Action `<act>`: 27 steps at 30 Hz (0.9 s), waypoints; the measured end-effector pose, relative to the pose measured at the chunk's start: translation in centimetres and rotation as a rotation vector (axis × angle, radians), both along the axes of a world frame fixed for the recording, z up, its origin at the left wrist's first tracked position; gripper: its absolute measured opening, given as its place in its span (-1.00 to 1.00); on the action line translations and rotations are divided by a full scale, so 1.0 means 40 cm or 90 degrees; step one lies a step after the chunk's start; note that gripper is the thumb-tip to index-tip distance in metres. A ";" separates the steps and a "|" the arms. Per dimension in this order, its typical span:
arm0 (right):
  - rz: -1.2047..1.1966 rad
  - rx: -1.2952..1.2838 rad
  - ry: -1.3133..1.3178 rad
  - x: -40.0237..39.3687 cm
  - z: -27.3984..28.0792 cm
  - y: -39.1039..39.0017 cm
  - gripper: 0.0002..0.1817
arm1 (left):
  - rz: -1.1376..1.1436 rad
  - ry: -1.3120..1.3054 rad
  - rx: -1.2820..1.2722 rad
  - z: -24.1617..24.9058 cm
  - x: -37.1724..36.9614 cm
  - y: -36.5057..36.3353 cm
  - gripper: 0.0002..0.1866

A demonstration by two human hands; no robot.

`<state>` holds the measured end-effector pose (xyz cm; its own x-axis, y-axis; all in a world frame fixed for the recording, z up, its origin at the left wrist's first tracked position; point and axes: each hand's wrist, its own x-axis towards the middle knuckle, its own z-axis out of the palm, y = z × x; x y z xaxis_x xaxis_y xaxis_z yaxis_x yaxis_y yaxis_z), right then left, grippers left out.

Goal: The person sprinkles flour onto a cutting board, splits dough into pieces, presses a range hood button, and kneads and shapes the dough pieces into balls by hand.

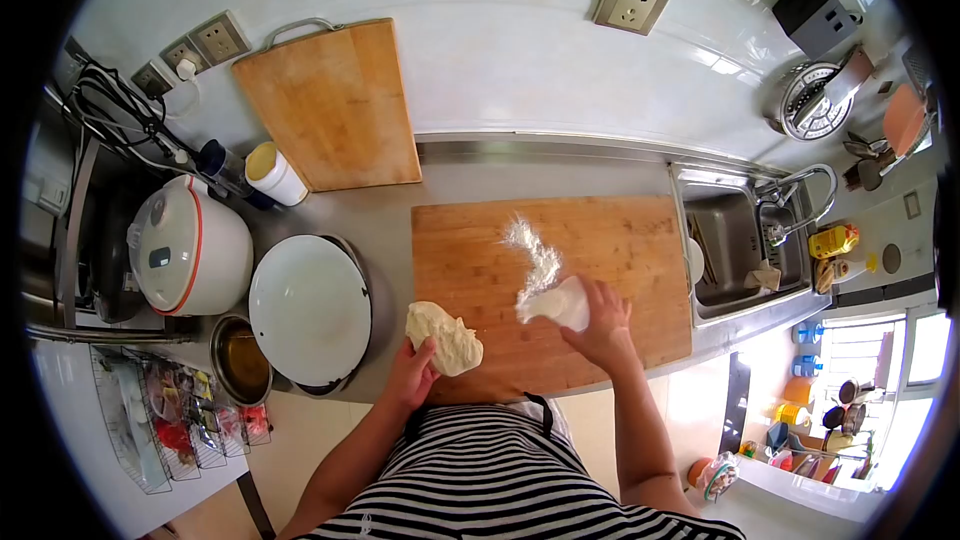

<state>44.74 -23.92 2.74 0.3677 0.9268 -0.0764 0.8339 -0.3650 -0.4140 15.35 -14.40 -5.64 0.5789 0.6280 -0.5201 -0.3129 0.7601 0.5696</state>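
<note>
My left hand (412,374) holds a lump of pale dough (446,340) over the front left part of a wooden board (620,240). The dough looks rough and uneven. My right hand (603,325) grips a white bowl or cup (563,304), tipped with its mouth toward the left. White flour (538,258) lies in a streak on the board, running from its upper middle down to the tipped container.
Left of the board are a white enamel basin (310,310), a metal bowl (241,360) and a white rice cooker (195,248). Another cutting board (335,105) leans on the wall beside a white jar (276,176). On the right is a sink (722,240).
</note>
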 end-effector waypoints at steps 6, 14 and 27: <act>-0.065 0.012 0.013 0.001 0.019 -0.089 -0.12 | -0.008 -0.006 -0.021 0.021 0.009 -0.002 -0.48; -0.184 0.059 0.006 0.003 -0.016 -0.136 -0.12 | -0.059 0.020 -0.018 0.013 0.049 -0.009 -0.45; 0.019 0.069 0.032 -0.011 -0.032 -0.008 -0.14 | -0.077 0.073 0.010 -0.044 0.054 -0.023 -0.47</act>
<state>44.30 -24.25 1.47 0.3382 0.9411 0.0077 0.8210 -0.2911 -0.4911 17.51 -15.32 -7.40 0.5885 0.5659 -0.5775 -0.1517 0.7789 0.6086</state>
